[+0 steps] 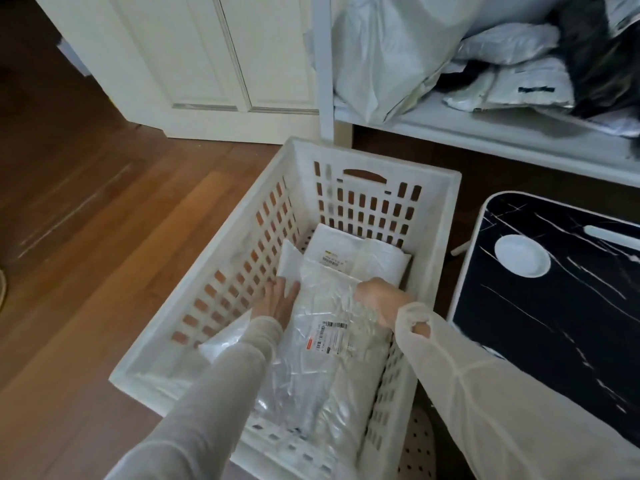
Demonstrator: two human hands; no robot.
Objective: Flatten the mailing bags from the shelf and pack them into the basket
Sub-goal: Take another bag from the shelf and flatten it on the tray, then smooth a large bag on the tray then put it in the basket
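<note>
A white slatted basket [446, 216] stands on the wood floor. Inside it lie flat white mailing bags [360, 258], with a crinkled silvery bag [311, 355] bearing a shipping label on top. My left hand [277, 301] presses flat, fingers spread, on the left edge of that top bag. My right hand [381, 299] rests on the bag's right side with its fingers curled down; whether it grips the plastic is unclear. More white, silver and black mailing bags [388, 53] are piled on the white shelf [485, 133] behind the basket.
A white panelled door [214, 64] stands at the back left. To the right of the basket is a black marbled tabletop [554, 323] with a white dish [522, 258] on it. A perforated stool seat [417, 452] shows below the basket.
</note>
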